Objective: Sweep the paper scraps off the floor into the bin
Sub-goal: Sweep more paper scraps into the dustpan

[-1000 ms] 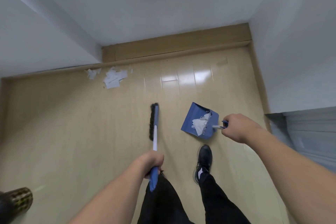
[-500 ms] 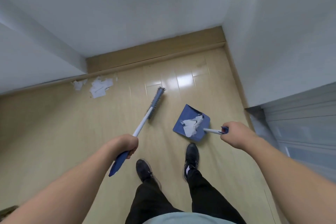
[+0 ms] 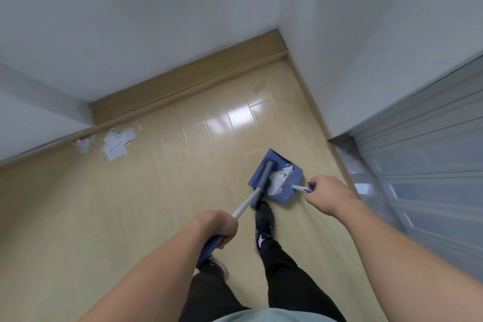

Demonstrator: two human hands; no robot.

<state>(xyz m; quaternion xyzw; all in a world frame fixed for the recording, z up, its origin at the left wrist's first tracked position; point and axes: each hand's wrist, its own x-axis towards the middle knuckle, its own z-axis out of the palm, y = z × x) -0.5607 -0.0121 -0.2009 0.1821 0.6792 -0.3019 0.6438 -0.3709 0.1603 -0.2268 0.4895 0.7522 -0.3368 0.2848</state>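
While my left hand (image 3: 218,227) is wrapped tight around the blue end of the broom (image 3: 257,189), I have the brush head laid across the mouth of the dustpan (image 3: 292,187). My reading is that it sits there to pin the load, so the scraps in the pan (image 3: 278,180) do not flutter out while I carry it. The broom's long axis runs from my left fist up and to the right. Its white shaft crosses above my right shoe (image 3: 264,219), and the head points away from me toward the corner where the two walls meet.

My right hand (image 3: 326,195) is closed round the dustpan's short handle, with only the white stem and a bit of blue showing past the knuckles. So both grips are clamped, one on each tool. The pan's long axis lies from that handle at the right to its open lip at the upper left. The lip faces roughly toward the far skirting board. I cannot tell for sure whether the pan rests on the floor (image 3: 156,204) or hangs just above it.

Part of the paper is in the pan, white against the blue, bunched near the toothed comb. The rest is a loose heap of scraps (image 3: 115,142) against the skirting board at the far left, well apart from the pan. I judge the job is about half done. No bin is in view.
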